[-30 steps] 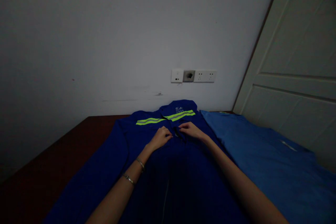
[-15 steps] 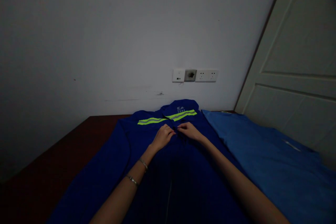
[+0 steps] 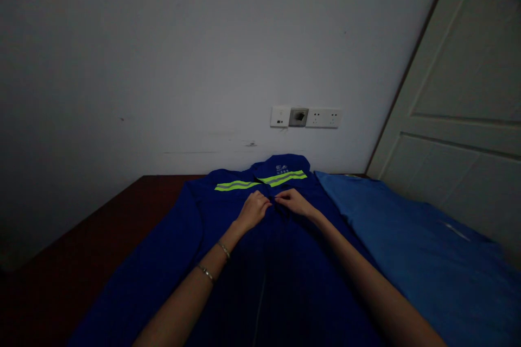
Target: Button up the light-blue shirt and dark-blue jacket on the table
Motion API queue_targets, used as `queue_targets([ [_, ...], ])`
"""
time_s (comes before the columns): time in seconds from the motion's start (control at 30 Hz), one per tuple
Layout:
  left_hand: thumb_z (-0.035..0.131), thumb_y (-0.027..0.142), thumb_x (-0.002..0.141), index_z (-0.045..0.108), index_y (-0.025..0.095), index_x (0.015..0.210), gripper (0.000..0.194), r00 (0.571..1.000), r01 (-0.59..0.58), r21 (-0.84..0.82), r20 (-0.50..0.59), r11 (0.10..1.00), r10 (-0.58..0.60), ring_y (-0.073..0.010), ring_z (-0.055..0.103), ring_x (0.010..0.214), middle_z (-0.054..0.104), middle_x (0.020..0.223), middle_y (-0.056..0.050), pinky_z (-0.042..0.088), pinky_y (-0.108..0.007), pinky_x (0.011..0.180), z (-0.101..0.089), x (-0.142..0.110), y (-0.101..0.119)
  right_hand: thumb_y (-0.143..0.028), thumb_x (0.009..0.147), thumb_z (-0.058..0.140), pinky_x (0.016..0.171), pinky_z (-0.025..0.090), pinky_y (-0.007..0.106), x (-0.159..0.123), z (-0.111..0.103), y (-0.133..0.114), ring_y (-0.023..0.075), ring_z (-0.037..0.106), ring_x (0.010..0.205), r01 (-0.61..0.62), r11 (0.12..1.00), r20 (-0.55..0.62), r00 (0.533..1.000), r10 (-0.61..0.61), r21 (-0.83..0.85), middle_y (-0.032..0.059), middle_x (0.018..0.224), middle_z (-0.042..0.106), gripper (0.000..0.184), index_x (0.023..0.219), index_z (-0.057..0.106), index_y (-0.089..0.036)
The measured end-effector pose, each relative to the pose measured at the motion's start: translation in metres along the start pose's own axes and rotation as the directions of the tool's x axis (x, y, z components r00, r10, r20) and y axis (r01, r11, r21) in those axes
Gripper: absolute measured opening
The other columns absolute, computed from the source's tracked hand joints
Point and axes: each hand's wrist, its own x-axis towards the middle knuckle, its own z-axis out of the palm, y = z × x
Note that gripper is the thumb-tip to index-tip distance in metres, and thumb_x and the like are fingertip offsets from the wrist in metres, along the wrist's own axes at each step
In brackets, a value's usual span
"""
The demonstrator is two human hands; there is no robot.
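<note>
A dark blue work jacket point(image 3: 171, 244) lies spread out, its collar towards the wall. Yellow-green reflective strips point(image 3: 236, 186) cross its chest, and white print marks one side. Just below the strips, my left hand point(image 3: 254, 210) is closed in a pinch on the jacket's front edge. My right hand point(image 3: 293, 201) pinches the fabric of the front a little to the right, with its fingertips close to the left ones. Whatever small part of the front lies between the fingertips is too dark to make out. Two bracelets point(image 3: 206, 272) circle my left forearm.
The jacket rests on a dark red-brown table point(image 3: 109, 222) against a white wall point(image 3: 183, 65). A lighter blue garment point(image 3: 407, 238) lies flat to the right. Wall sockets point(image 3: 306, 117) sit behind the collar, and a pale panelled door point(image 3: 459, 119) stands at the right.
The view has shifted slightly, so the wall and sockets appear a little further right. Both hands keep nearly the same pinch at the jacket's front.
</note>
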Motion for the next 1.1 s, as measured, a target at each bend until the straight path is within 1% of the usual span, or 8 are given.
queue_targets([
  [0.2, 0.048, 0.023, 0.086, 0.064, 0.014, 0.079, 0.020, 1.000, -0.002, 0.077, -0.003, 0.997, 0.003, -0.0184, 0.051, 0.085, 0.062, 0.080, -0.006, 0.037, -0.030, 0.074, -0.0001, -0.0013, 0.0009, -0.037, 0.073, 0.052, 0.064, 0.042, 0.025, -0.0013, -0.0029, -0.0041, 0.0167, 0.057, 0.067, 0.011, 1.000, 0.017, 1.000, -0.011, 0.008, 0.0034, 0.073, 0.068, 0.033, 0.079, 0.071, -0.011],
  [0.4, 0.047, 0.023, 0.087, 0.063, 0.014, 0.077, 0.020, 1.000, -0.012, 0.106, -0.010, 0.994, 0.013, -0.0184, 0.051, 0.084, 0.062, 0.079, -0.006, 0.036, -0.030, 0.073, 0.0016, -0.0022, 0.0013, -0.038, 0.072, 0.053, 0.062, 0.041, 0.024, -0.0018, -0.0054, -0.0047, 0.0159, 0.056, 0.066, 0.013, 1.000, 0.036, 0.999, -0.014, 0.007, 0.0046, 0.074, 0.067, 0.034, 0.081, 0.070, -0.010],
  [0.53, 0.046, 0.023, 0.087, 0.062, 0.014, 0.077, 0.021, 1.000, -0.013, 0.121, -0.015, 0.993, 0.015, -0.0185, 0.050, 0.084, 0.062, 0.078, -0.006, 0.036, -0.030, 0.073, 0.0017, -0.0018, 0.0039, -0.037, 0.073, 0.053, 0.057, 0.038, 0.023, -0.0015, -0.0053, -0.0028, 0.0134, 0.052, 0.060, -0.007, 1.000, 0.046, 0.999, 0.007, 0.002, 0.0030, 0.067, 0.065, 0.033, 0.077, 0.070, -0.009],
  [0.67, 0.046, 0.021, 0.086, 0.062, 0.014, 0.078, 0.019, 1.000, -0.013, 0.118, -0.027, 0.993, 0.016, -0.0185, 0.049, 0.084, 0.062, 0.079, -0.006, 0.036, -0.031, 0.074, 0.0023, -0.0027, 0.0050, -0.038, 0.071, 0.055, 0.055, 0.037, 0.022, -0.0031, -0.0062, -0.0042, 0.0112, 0.049, 0.057, -0.015, 1.000, 0.087, 0.996, 0.013, 0.023, 0.0013, 0.064, 0.063, 0.032, 0.077, 0.070, -0.010],
  [0.77, 0.047, 0.019, 0.086, 0.061, 0.014, 0.078, 0.018, 1.000, -0.001, 0.104, -0.027, 0.995, 0.004, -0.0183, 0.049, 0.084, 0.061, 0.079, -0.006, 0.036, -0.031, 0.073, 0.0039, -0.0034, 0.0043, -0.040, 0.073, 0.054, 0.054, 0.038, 0.021, -0.0053, -0.0075, -0.0066, 0.0103, 0.050, 0.056, -0.098, 0.989, 0.136, 0.987, 0.083, 0.110, 0.0024, 0.067, 0.064, 0.034, 0.081, 0.070, -0.011],
  [0.87, 0.046, 0.018, 0.086, 0.061, 0.014, 0.078, 0.017, 0.999, 0.016, 0.074, -0.034, 0.997, -0.013, -0.0179, 0.049, 0.083, 0.060, 0.078, -0.006, 0.037, -0.030, 0.073, 0.0059, -0.0032, 0.0035, -0.035, 0.072, 0.055, 0.054, 0.040, 0.021, -0.0066, -0.0075, -0.0068, 0.0100, 0.052, 0.056, -0.191, 0.959, 0.162, 0.974, 0.159, 0.208, 0.0033, 0.069, 0.065, 0.033, 0.088, 0.069, -0.010],
  [0.97, 0.045, 0.017, 0.085, 0.061, 0.014, 0.077, 0.018, 0.999, 0.018, 0.044, -0.032, 0.999, -0.016, -0.0178, 0.049, 0.082, 0.060, 0.077, -0.006, 0.038, -0.030, 0.074, 0.0071, -0.0022, 0.0034, -0.032, 0.068, 0.059, 0.055, 0.041, 0.022, -0.0061, -0.0048, -0.0045, 0.0107, 0.053, 0.056, -0.154, 0.970, 0.124, 0.983, 0.132, 0.186, 0.0029, 0.066, 0.065, 0.031, 0.088, 0.069, -0.010],
  [1.1, 0.045, 0.016, 0.085, 0.060, 0.014, 0.076, 0.018, 0.999, -0.003, 0.033, -0.046, 0.999, 0.005, -0.0181, 0.048, 0.081, 0.059, 0.076, -0.006, 0.039, -0.031, 0.074, 0.0075, -0.0018, 0.0032, -0.029, 0.068, 0.059, 0.059, 0.043, 0.024, -0.0037, 0.0011, -0.0003, 0.0137, 0.056, 0.061, -0.042, 0.998, 0.000, 0.999, 0.042, 0.053, 0.0044, 0.069, 0.067, 0.025, 0.080, 0.070, -0.010],
])
